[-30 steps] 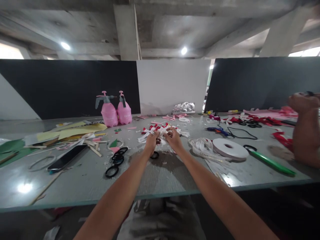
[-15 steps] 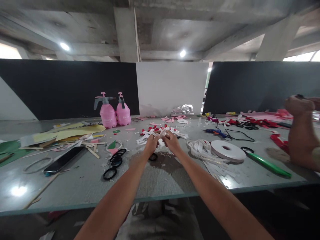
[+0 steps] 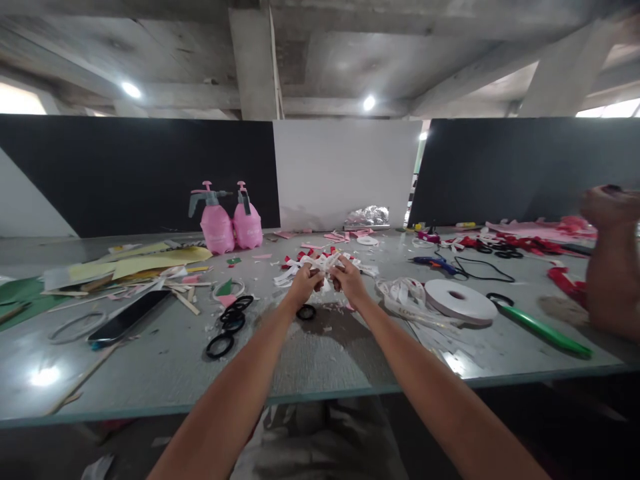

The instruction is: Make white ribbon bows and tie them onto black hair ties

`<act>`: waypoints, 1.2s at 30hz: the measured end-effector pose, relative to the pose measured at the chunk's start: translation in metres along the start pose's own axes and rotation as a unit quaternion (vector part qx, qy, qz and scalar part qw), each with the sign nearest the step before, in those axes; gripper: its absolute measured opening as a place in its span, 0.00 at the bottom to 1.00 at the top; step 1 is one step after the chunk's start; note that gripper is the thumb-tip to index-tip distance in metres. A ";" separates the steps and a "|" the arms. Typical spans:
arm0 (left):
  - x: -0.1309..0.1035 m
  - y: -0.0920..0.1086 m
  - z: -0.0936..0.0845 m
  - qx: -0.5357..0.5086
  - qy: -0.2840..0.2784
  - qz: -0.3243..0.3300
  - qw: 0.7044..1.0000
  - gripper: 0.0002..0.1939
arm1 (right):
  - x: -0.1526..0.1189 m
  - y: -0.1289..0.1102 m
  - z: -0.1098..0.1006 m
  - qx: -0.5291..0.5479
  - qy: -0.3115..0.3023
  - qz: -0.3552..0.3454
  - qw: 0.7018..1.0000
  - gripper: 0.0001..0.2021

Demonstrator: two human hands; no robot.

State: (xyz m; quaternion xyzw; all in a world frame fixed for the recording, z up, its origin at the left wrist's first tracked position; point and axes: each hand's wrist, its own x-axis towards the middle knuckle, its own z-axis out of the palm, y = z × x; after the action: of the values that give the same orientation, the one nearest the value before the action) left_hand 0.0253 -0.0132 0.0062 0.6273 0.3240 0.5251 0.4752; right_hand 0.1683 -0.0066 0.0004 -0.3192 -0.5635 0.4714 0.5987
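Observation:
Near the middle of the table, my left hand (image 3: 306,283) and my right hand (image 3: 349,280) are closed on a white ribbon bow (image 3: 326,264), one on each side of it. The fingers of each hand pinch its loops. Behind and beside the bow lies a pile of white and red ribbon pieces (image 3: 287,275). A black ring (image 3: 306,312) rests on the table just below my left hand. Loose white printed ribbon (image 3: 403,293) lies to the right, beside a large white ribbon roll (image 3: 461,302).
Two pink spray bottles (image 3: 217,230) stand at the back left. A phone (image 3: 131,319), black rings (image 3: 233,323) and paper scraps lie left. A blue glue gun (image 3: 436,264), its cord and a green tool (image 3: 547,330) lie right. Another person's arm (image 3: 613,260) rises at far right.
My hands have moved slightly apart, and more of the white bow shows between them. The view has shifted a little; the other person's arm appears farther right.

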 end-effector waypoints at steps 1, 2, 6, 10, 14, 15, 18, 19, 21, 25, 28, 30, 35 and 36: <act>0.000 0.003 0.000 -0.024 -0.005 -0.002 1.000 0.32 | 0.000 -0.002 0.000 0.027 0.003 0.007 1.000 0.21; -0.001 0.006 -0.001 -0.047 -0.009 -0.006 0.999 0.33 | -0.001 -0.003 0.001 0.059 0.006 0.013 0.998 0.20; -0.004 0.013 0.000 -0.147 -0.014 -0.022 0.989 0.32 | -0.006 -0.008 0.005 0.170 -0.023 0.045 0.984 0.17; -0.006 0.016 0.002 -0.175 -0.006 -0.019 0.984 0.34 | -0.011 -0.012 0.009 0.132 -0.051 0.051 0.989 0.20; -0.008 0.022 0.007 -0.085 -0.024 -0.014 0.996 0.41 | -0.011 -0.014 0.011 0.031 -0.054 0.012 0.998 0.23; -0.008 0.023 0.007 -0.050 -0.031 -0.013 0.998 0.41 | -0.011 -0.014 0.010 0.017 -0.062 0.008 0.998 0.23; -0.008 0.022 0.006 0.025 -0.035 -0.006 0.999 0.40 | -0.008 -0.011 0.008 0.019 -0.066 0.000 0.998 0.23; -0.007 0.021 0.005 0.039 -0.035 -0.004 0.999 0.39 | -0.007 -0.010 0.007 0.031 -0.052 -0.003 0.998 0.23; -0.006 0.016 0.003 0.068 -0.042 -0.003 0.997 0.36 | -0.003 -0.007 0.005 0.058 0.001 -0.013 0.998 0.21; -0.004 0.008 0.004 0.119 -0.070 -0.010 0.990 0.28 | 0.003 -0.004 -0.001 0.104 0.083 -0.027 0.991 0.19; -0.004 0.009 0.006 0.091 -0.043 -0.008 0.995 0.21 | 0.002 -0.005 -0.003 0.108 0.068 -0.018 0.992 0.22; -0.003 0.011 0.007 0.080 -0.003 -0.002 0.997 0.19 | 0.000 -0.006 -0.002 0.094 0.050 -0.010 0.994 0.24; 0.001 0.012 0.004 0.106 0.048 0.030 0.993 0.24 | -0.004 -0.007 0.002 0.044 -0.004 -0.015 0.999 0.27; 0.001 0.011 0.003 0.104 0.048 0.036 0.993 0.26 | -0.005 -0.007 0.002 0.037 -0.010 -0.016 0.999 0.27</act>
State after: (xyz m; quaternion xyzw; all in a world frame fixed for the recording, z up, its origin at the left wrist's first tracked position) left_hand 0.0276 -0.0169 0.0172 0.6585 0.3764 0.5353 0.3718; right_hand 0.1678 -0.0136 0.0054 -0.2828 -0.5566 0.4853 0.6121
